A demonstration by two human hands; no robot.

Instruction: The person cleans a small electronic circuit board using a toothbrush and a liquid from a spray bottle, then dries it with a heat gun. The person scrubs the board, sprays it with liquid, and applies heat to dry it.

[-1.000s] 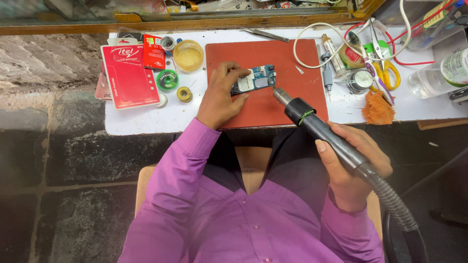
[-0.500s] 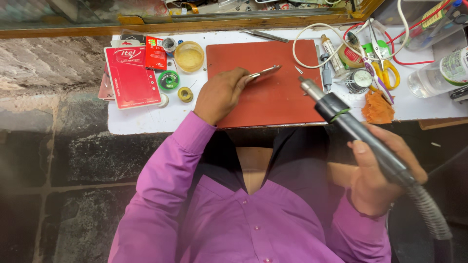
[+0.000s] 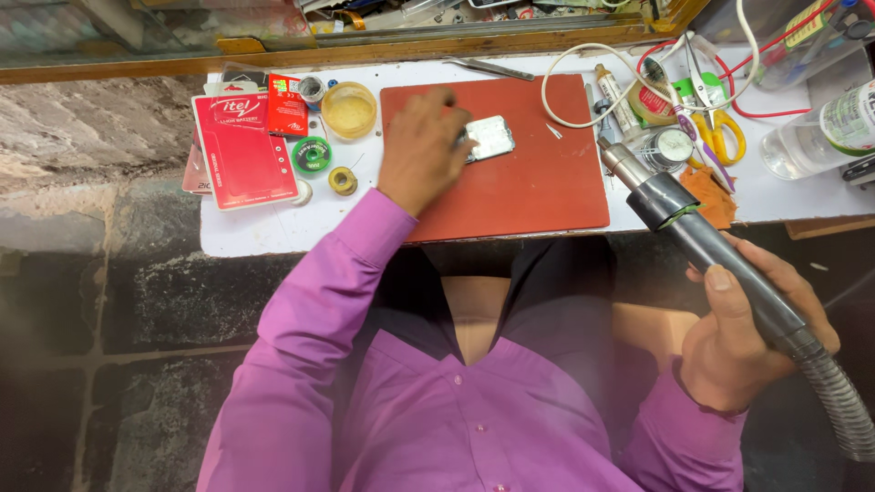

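Head view, looking down at a white bench top [image 3: 273, 232] and the person's purple shirt [image 3: 456, 419]. Left hand [image 3: 424, 150] lies on the red work mat [image 3: 538, 182], blurred; fingers reach to the left edge of a small silvery flat metal piece [image 3: 489, 138] on the far middle of the mat. Fingers look loosely curled, touching the piece; cannot tell whether they pinch it or just press on it.

Right hand [image 3: 743, 337] is near the body, at the right, off the bench, wrapped tight round the black handle of a hot air tool [image 3: 702, 241]. Thumb on top of the handle. Metal nozzle points far-left, its tip over the right edge of the mat, well apart from the metal piece. Grey ribbed hose [image 3: 843, 401] runs off the handle's near end toward bottom right.

Left of the mat: red box [image 3: 241, 150], green solder spool [image 3: 313, 155], small yellow spool [image 3: 343, 180], round tub of yellowish paste [image 3: 349, 110].

Right of the mat: white cable [image 3: 583, 64] looped at the far edge, tweezers [image 3: 492, 68] at the far side, yellow-handled scissors [image 3: 720, 132], orange rag [image 3: 711, 196], clear plastic bottle [image 3: 825, 128], small round tin [image 3: 670, 146].
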